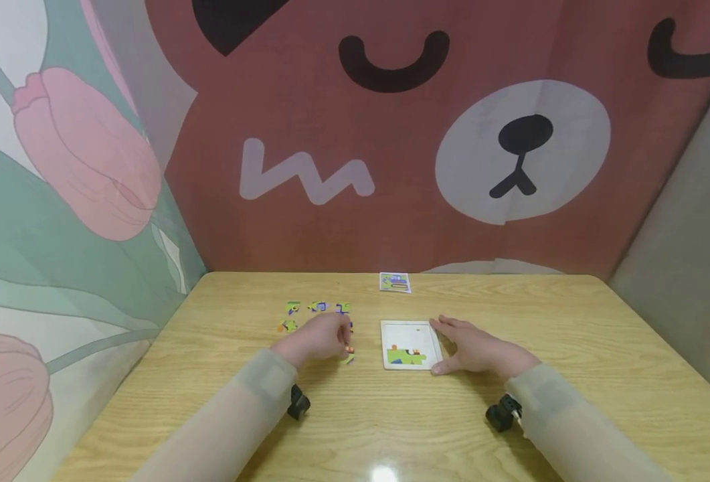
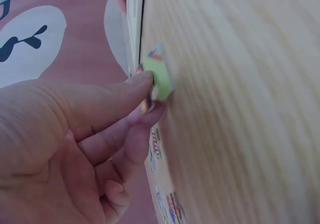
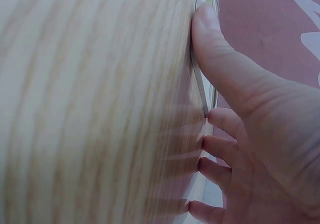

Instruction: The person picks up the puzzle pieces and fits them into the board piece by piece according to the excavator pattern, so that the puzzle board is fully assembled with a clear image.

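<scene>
My left hand pinches a small jigsaw piece with green and orange print between thumb and fingers, just above the table. Around that hand lie loose jigsaw pieces, some partly covered by it. A square white puzzle tray is to its right, with joined green pieces along the near side. At the tray's right edge rests my right hand, fingers spread. Its thumb touches the near right corner and the index finger reaches the far right corner; in the right wrist view the fingertips meet the tabletop beside the tray.
A small printed picture card lies at the table's back edge, beyond the tray. The wooden table extends to both sides. Behind it hangs a backdrop with a cartoon bear, and a flower-print panel borders the left.
</scene>
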{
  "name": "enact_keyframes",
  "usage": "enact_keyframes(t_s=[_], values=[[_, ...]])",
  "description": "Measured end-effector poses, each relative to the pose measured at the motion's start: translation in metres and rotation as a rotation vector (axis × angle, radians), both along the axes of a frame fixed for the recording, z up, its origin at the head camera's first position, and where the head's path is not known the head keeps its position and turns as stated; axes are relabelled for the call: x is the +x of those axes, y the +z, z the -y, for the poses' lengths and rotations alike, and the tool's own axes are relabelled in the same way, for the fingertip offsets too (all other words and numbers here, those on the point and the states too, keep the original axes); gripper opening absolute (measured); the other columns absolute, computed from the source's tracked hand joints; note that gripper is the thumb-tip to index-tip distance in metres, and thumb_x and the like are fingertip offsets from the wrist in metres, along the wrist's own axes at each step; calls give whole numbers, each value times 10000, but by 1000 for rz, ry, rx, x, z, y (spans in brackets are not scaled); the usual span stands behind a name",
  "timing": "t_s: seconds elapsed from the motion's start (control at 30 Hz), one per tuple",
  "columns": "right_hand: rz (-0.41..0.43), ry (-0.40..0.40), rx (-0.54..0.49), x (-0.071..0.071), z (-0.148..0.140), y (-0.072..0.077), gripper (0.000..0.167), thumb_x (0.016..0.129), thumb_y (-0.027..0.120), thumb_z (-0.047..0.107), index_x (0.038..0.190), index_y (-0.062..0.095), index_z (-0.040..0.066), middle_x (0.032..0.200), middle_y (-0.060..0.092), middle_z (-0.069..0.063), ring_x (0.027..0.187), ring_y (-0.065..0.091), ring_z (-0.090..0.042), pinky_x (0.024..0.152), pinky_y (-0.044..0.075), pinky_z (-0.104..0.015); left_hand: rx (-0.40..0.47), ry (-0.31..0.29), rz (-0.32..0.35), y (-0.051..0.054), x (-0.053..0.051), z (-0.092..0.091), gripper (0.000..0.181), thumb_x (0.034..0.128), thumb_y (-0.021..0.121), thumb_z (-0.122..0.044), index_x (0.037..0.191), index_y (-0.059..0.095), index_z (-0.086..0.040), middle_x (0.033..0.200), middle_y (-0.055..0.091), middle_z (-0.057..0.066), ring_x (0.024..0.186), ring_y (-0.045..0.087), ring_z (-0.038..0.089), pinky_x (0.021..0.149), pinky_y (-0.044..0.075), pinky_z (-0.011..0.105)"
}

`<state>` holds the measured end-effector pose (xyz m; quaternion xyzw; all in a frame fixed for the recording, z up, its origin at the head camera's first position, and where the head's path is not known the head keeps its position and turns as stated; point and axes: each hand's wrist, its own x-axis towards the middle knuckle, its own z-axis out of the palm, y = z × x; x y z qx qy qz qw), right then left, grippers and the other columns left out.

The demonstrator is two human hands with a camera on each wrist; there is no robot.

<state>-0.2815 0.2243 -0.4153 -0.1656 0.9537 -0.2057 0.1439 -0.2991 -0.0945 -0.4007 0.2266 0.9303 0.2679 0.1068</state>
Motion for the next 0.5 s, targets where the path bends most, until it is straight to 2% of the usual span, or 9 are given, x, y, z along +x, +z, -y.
enact_keyframes(t_s=[0.1,0.23,0.33,0.5], values=[[1,-1,-1,0,1,1,1092,712,782,582,1551,293,84,1579,222,-232,1425,197,-456,1101,214,-600,14,-19,-12,4,0,-3,197,801,809,-49,769,624,-109,756,572,-12,713,513,150,650,445,314],[1,0,-2,0,1,1,1090,714,782,578,1551,290,84,1582,218,-229,1427,194,-454,1103,211,-599,48,-25,41,10,0,-12,179,829,786,-60,747,639,-120,753,585,-9,710,512,152,631,436,312],[0,4,0,-1,0,1,1088,716,781,578,1551,290,80,1581,219,-231,1426,197,-454,1103,213,-597,91,-42,81,14,-1,-23,151,843,756,-38,766,653,-118,782,605,-9,708,531,150,631,446,308],[-2,9,-1,-1,0,1,1081,719,779,580,1547,298,78,1577,224,-236,1421,204,-459,1100,218,-600,167,-51,80,19,-2,-48,130,848,746,-43,777,660,-109,780,604,-6,645,510,136,589,427,290]])
